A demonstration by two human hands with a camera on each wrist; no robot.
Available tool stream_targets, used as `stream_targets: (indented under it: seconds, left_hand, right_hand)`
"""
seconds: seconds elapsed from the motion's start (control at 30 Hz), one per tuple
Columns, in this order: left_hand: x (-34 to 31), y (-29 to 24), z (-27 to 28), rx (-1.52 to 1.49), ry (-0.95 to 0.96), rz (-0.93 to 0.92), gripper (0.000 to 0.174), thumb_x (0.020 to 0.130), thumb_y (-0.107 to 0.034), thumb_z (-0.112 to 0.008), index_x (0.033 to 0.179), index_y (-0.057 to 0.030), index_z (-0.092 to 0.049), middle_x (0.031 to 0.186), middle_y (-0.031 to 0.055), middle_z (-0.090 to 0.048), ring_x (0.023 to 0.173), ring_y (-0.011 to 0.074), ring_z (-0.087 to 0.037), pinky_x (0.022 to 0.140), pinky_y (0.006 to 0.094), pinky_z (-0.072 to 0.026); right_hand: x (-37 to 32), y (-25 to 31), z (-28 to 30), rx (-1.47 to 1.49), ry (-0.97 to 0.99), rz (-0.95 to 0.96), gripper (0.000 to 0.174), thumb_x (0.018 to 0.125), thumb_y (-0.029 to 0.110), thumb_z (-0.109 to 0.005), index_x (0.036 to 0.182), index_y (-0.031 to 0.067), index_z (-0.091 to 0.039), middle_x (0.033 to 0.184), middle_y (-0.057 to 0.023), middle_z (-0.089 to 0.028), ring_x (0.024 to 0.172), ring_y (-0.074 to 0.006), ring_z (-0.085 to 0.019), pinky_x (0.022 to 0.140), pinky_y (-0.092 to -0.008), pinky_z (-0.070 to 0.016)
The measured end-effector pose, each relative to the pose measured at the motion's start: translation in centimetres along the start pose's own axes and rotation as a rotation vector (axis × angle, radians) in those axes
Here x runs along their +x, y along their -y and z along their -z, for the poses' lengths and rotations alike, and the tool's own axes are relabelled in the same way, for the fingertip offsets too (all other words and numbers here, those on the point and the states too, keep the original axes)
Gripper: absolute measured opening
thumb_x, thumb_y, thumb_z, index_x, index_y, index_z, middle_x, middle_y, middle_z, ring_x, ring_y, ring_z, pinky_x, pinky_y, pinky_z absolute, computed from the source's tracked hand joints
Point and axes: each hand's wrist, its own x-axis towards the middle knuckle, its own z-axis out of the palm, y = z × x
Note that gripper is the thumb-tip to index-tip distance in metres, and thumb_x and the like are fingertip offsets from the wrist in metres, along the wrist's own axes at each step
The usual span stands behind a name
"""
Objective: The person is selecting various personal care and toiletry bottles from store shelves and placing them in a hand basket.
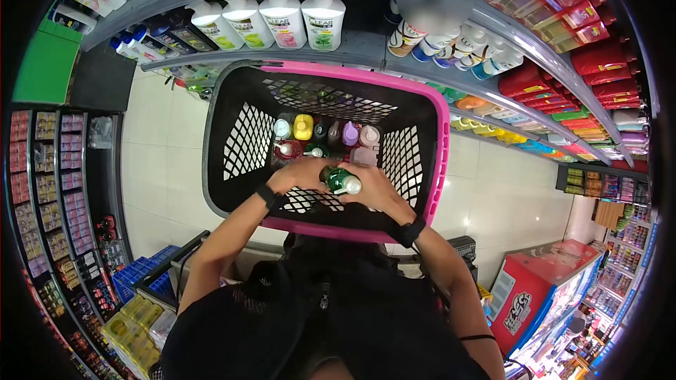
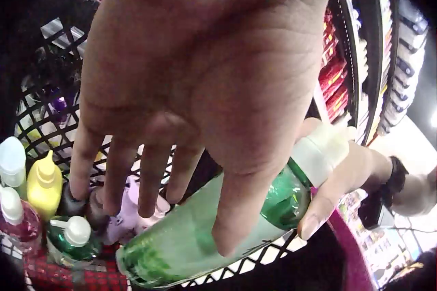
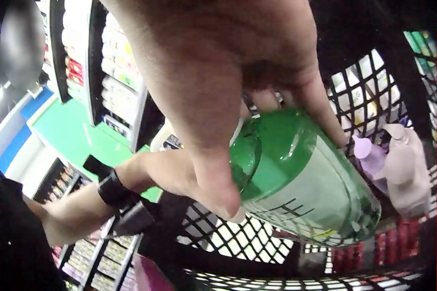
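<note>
Two bare hands are working inside a black basket with a pink rim (image 1: 442,134), and a green pump bottle (image 1: 338,181) is leaning between them. The right hand (image 1: 373,188) is gripping it near the neck, thumb and fingers curling round, while the left hand (image 1: 299,172) is hanging open beside it; whether its thumb is touching, I cannot tell. Below, other pump bottles are standing close together, a yellow one (image 1: 303,127) and a purple one (image 1: 350,134) among them. The person seems to be sorting or placing bottles, and the next move is probably calling for turning this one upright and easing it down beside its neighbours without tipping them. Up on the shelf, white bottles (image 1: 281,21) are showing CLEAR and others (image 1: 407,36) are reading LUX. The green bottle's pale label (image 3: 307,195) is carrying dark marks I am not managing to read.
</note>
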Motion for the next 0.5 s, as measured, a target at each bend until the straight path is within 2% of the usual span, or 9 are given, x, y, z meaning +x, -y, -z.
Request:
stream_targets:
  seconds: [0.07, 0.1, 0.2, 0.23, 0.27, 0.33, 0.37, 0.43, 0.5]
  left_hand:
    - [1.4, 2.1, 0.0, 0.066, 0.021, 0.053, 0.067, 0.063, -0.028, -0.078, 0.124, -0.0095, -0.057, 0.108, 0.0178, -0.066, 0.101, 0.0339, -0.063, 0.086, 0.0407, -0.0501]
    - [1.7, 3.0, 0.1, 0.136, 0.04, 0.116, 0.065, 0.064, -0.029, -0.078, 0.123, -0.0093, -0.058, 0.108, 0.0176, -0.066, 0.101, 0.0338, -0.063, 0.086, 0.0404, -0.0503]
    - [2.3, 4.6, 0.8, 0.218, 0.009, 0.211, 0.063, 0.066, -0.028, -0.077, 0.123, -0.0106, -0.059, 0.108, 0.0174, -0.066, 0.101, 0.0336, -0.063, 0.085, 0.0394, -0.0506]
    - [2.7, 5.4, 0.7, 0.201, -0.001, 0.224, 0.055, 0.07, -0.024, -0.073, 0.121, -0.0103, -0.06, 0.108, 0.0173, -0.065, 0.103, 0.0328, -0.062, 0.087, 0.0398, -0.0508]
    - [3.2, 6.1, 0.6, 0.198, 0.001, 0.224, 0.055, 0.07, -0.024, -0.073, 0.121, -0.0103, -0.06, 0.108, 0.0173, -0.065, 0.103, 0.0328, -0.062, 0.087, 0.0398, -0.0508]
    - [4.4, 7.4, 0.2, 0.316, -0.017, 0.242, 0.05, 0.074, -0.022, -0.069, 0.122, -0.0091, -0.058, 0.114, 0.0167, -0.063, 0.107, 0.0319, -0.061, 0.089, 0.0429, -0.0501]
    - [4.9, 8.0, -0.1, 0.312, -0.012, 0.245, 0.05, 0.074, -0.022, -0.069, 0.122, -0.0091, -0.058, 0.114, 0.0167, -0.063, 0.107, 0.0319, -0.061, 0.089, 0.0429, -0.0501]
    - [5.5, 7.9, -0.1, 0.349, -0.016, 0.311, 0.063, 0.071, -0.025, -0.07, 0.129, -0.0082, -0.051, 0.119, 0.0196, -0.06, 0.11, 0.0348, -0.058, 0.09, 0.0442, -0.0498]
    - [6.1, 8.0, -0.8, 0.378, -0.056, 0.301, 0.064, 0.072, -0.025, -0.069, 0.13, -0.0081, -0.049, 0.121, 0.0196, -0.059, 0.111, 0.0351, -0.058, 0.091, 0.0441, -0.0491]
  right_hand:
    - [1.7, -1.8, -1.6, -0.059, 0.066, 0.051, 0.069, 0.061, 0.018, -0.083, 0.124, 0.0074, -0.056, 0.112, -0.0187, -0.063, 0.101, -0.0367, -0.062, 0.088, -0.0413, -0.0504]
    - [2.6, -2.8, -2.6, -0.101, 0.095, 0.065, 0.07, 0.061, 0.017, -0.082, 0.125, 0.0077, -0.055, 0.118, -0.0185, -0.061, 0.106, -0.0364, -0.06, 0.091, -0.0422, -0.0495]
    - [5.0, -4.6, -4.7, -0.154, 0.179, 0.015, 0.071, 0.062, 0.016, -0.082, 0.126, 0.0077, -0.055, 0.121, -0.0178, -0.059, 0.11, -0.0363, -0.058, 0.092, -0.0431, -0.0488]
    - [5.7, -5.8, -5.6, -0.172, 0.175, 0.038, 0.072, 0.062, 0.015, -0.082, 0.128, 0.0087, -0.054, 0.123, -0.0173, -0.059, 0.111, -0.0363, -0.057, 0.093, -0.0435, -0.0483]
    - [6.3, -7.0, -6.3, -0.171, 0.178, 0.036, 0.072, 0.062, 0.015, -0.082, 0.128, 0.0087, -0.054, 0.123, -0.0173, -0.059, 0.111, -0.0363, -0.057, 0.093, -0.0435, -0.0483]
    - [7.5, -8.5, -7.0, -0.322, 0.253, 0.01, 0.073, 0.064, 0.023, -0.082, 0.13, 0.0114, -0.052, 0.122, -0.018, -0.059, 0.108, -0.0364, -0.06, 0.093, -0.0434, -0.0491]
    - [8.0, -9.3, -7.3, -0.318, 0.258, 0.009, 0.073, 0.064, 0.023, -0.082, 0.13, 0.0114, -0.052, 0.122, -0.018, -0.059, 0.108, -0.0364, -0.06, 0.093, -0.0434, -0.0491]
    - [8.7, -10.1, -7.5, -0.344, 0.304, -0.176, 0.076, 0.065, 0.024, -0.083, 0.132, 0.0126, -0.05, 0.12, -0.0181, -0.06, 0.109, -0.0357, -0.059, 0.093, -0.0431, -0.049]
    - [9.2, -11.1, -8.0, -0.345, 0.296, -0.206, 0.077, 0.065, 0.025, -0.083, 0.133, 0.0132, -0.049, 0.118, -0.0176, -0.061, 0.109, -0.0351, -0.059, 0.092, -0.0431, -0.0492]
